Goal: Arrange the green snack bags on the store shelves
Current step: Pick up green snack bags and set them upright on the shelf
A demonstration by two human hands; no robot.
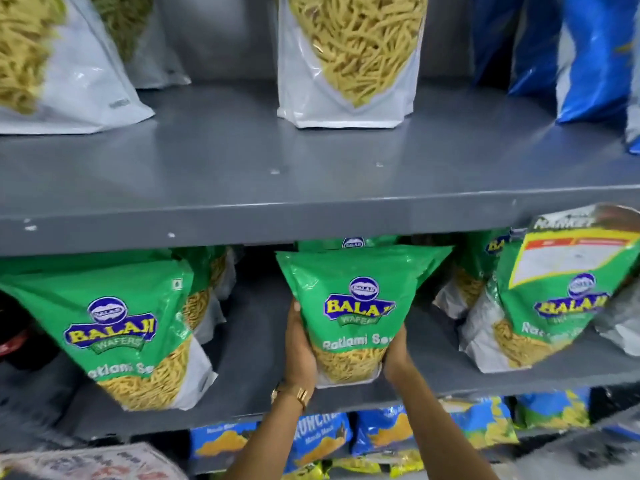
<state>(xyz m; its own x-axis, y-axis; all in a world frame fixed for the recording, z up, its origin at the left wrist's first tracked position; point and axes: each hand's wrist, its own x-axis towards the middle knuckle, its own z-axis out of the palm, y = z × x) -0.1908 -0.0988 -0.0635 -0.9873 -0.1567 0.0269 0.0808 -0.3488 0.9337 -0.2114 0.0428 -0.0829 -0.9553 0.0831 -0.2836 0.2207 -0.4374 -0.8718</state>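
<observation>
At middle shelf front edge (450, 384), green snack bag (356, 306) upright in two-handed grip: left hand (300, 351), right hand (396, 358).

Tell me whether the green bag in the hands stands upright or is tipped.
Upright: the green bag stands logo up, base on the middle shelf.

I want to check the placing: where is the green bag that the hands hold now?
In the head view, the held green bag stands mid-frame on the middle shelf, between the left hand and right hand, with other green bags either side.

Green snack bag (356, 306), grey shelf (242, 174)
</observation>
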